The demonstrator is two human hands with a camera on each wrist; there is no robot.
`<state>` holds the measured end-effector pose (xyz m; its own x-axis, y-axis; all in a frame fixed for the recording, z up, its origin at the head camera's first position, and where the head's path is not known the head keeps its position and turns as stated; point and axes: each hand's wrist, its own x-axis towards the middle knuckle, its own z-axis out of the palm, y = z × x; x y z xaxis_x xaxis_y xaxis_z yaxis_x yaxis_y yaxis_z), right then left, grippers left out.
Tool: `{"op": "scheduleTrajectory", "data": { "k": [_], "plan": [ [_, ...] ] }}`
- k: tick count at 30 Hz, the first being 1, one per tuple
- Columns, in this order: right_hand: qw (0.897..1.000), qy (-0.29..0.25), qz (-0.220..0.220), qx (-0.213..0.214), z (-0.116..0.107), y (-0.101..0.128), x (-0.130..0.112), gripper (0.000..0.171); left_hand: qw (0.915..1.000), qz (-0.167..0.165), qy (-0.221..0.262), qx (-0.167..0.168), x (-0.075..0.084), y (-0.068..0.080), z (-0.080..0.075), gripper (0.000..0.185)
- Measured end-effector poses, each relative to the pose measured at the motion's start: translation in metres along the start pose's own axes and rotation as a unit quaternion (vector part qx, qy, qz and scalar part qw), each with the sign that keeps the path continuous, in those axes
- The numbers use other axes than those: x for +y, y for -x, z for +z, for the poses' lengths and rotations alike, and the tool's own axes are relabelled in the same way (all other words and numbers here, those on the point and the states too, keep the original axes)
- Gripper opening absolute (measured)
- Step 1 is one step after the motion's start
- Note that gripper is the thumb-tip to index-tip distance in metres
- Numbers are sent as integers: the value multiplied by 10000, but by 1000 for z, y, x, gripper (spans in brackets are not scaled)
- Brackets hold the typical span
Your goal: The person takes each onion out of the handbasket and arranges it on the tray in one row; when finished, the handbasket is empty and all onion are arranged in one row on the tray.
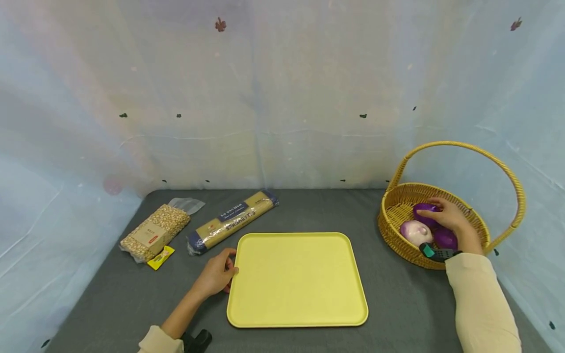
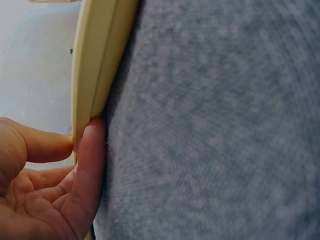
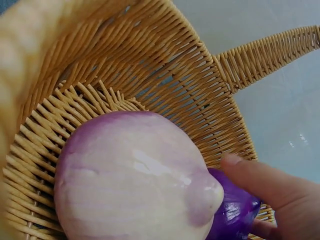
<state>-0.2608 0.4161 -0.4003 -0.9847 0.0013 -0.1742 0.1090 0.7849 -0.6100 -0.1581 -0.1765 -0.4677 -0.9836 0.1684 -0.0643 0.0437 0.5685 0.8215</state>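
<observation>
A yellow rectangular tray (image 1: 297, 279) lies flat on the table. At its left edge, my left hand (image 1: 217, 272) pinches the rim; in the left wrist view the thumb is above and a finger (image 2: 90, 160) is below the tray's edge (image 2: 100, 55). My right hand (image 1: 449, 215) reaches into a wicker basket (image 1: 388, 230) and grips a shiny purple onion (image 1: 424, 214), thumb on one side. A pale onion with purple shading (image 1: 416, 232) sits beside it, large in the right wrist view. Another dark purple onion (image 1: 446, 239) lies under my wrist, partly hidden.
Left of the tray are a spaghetti pack (image 1: 234, 220), a clear bag of pale beans or kernels (image 1: 161, 230) and a small yellow packet (image 1: 161, 258). The basket's tall handle (image 1: 463, 144) arches over it. A pale curtain (image 1: 282, 98) hangs behind the grey table (image 1: 326, 211).
</observation>
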Motion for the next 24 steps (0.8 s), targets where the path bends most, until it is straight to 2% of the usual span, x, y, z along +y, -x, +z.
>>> {"op": "scheduleTrajectory", "data": {
  "k": [4, 8, 17, 24],
  "plan": [
    [9998, 173, 17, -45, -1, 1, -2, 81, 9999, -13, 111, -31, -2, 0, 0, 41],
    [9987, 438, -202, 138, 0, -1, -1, 71, 9997, -3, 220, -70, -4, 0, 1, 40],
    [9969, 684, -276, 278, 4, -3, 4, 67, 9997, 24, 223, -27, -5, 0, 1, 39],
    [9980, 389, -247, 444, 4, -4, -2, 70, 9998, 12, 200, -6, -4, -1, 1, 39]
  ]
}}
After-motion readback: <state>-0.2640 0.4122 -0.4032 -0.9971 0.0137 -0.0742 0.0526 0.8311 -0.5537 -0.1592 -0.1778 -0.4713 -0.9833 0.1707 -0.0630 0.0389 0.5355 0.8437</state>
